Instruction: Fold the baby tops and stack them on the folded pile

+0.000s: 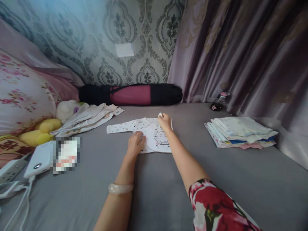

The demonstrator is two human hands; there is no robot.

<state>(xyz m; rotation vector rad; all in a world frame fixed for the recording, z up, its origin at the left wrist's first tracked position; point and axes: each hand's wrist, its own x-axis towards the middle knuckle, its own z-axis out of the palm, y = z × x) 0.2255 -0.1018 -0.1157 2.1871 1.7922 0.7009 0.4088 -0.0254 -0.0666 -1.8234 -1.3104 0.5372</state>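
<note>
A small white baby shirt (pixel 149 138) with a cartoon print on its front lies spread on the grey bedsheet. Its left sleeve stretches out flat, while the other sleeve does not show at full length. My left hand (pixel 136 142) rests flat on the lower left part of the shirt, fingers extended. At the shirt's upper right, my right hand (pixel 165 122) is closed on a bunched bit of white fabric, which looks like the shirt's other sleeve. My right forearm hides part of the shirt's right edge.
A stack of folded clothes (pixel 240 131) sits on the right, with a dark bottle (pixel 219 102) behind it. Loose garments (pixel 89 118), plush toys (pixel 39 131), a white power bank (pixel 39 158) and cables lie left. A long black-and-pink bag (pixel 131 94) lies along the wall.
</note>
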